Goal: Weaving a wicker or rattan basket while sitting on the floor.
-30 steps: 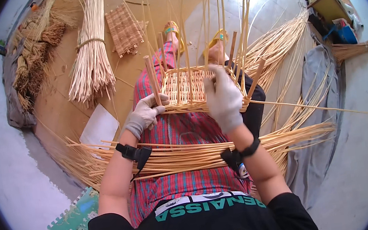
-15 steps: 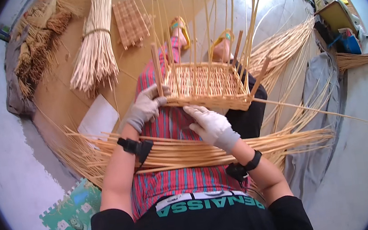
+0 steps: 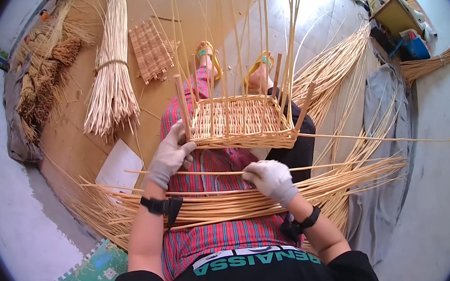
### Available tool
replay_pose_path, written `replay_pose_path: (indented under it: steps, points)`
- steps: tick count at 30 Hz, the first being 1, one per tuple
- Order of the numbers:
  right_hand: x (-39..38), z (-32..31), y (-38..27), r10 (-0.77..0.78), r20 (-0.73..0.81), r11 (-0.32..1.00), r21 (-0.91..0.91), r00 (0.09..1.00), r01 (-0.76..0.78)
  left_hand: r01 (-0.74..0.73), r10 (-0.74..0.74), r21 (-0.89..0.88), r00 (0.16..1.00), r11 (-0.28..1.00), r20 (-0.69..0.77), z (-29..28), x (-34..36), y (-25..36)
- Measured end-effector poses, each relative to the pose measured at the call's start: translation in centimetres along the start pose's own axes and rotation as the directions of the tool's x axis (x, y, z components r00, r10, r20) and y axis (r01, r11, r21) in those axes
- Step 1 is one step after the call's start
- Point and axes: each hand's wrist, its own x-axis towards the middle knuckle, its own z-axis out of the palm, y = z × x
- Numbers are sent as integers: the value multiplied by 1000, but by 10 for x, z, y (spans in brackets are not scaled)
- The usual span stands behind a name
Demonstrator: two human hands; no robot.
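On my knees rests a partly woven wicker basket [image 3: 239, 118], with a flat woven base, a low rim and tall upright stakes. My gloved left hand [image 3: 170, 153] is closed on its near left corner, beside the thick corner post [image 3: 183, 106]. My gloved right hand [image 3: 270, 180] pinches a single long wicker rod [image 3: 206, 172], lifted slightly above a bundle of wicker rods [image 3: 227, 204]. That bundle lies crosswise over my lap. One loose strand [image 3: 380, 138] runs out from the basket's right corner.
A tied sheaf of pale rods [image 3: 110, 81] and a woven mat [image 3: 151, 50] lie on the floor ahead. Darker bundles [image 3: 54, 54] are heaped at the far left. More wicker [image 3: 333, 64] lies on the right, near a grey cloth [image 3: 382, 106] and a cluttered shelf [image 3: 396, 15].
My right hand has left the basket's near edge, moved down toward my lap and taken hold of one rod. My left hand still holds the corner; the basket sits slightly lower and further left.
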Motion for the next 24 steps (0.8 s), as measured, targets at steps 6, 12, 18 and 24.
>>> replay_pose_path:
  steps: [6, 12, 18, 24]
  points:
    - [-15, -32, 18, -30, -588, 985, -153, 808, -75, -401, 529, 804, 838, 439, 129, -27, -43, 7]
    - [-19, -15, -4, 209, 147, 271, 941, 967, -202, -454, 467, 539, 876, 709, 123, 2, -45, 0]
    - [-14, -53, 21, 329, -424, 511, 831, 844, 218, -468, 543, 721, 826, 511, 151, 45, -18, 16]
    - [-21, -60, 56, 506, -498, 499, 835, 705, 231, -227, 361, 824, 932, 518, 30, 53, 9, 0]
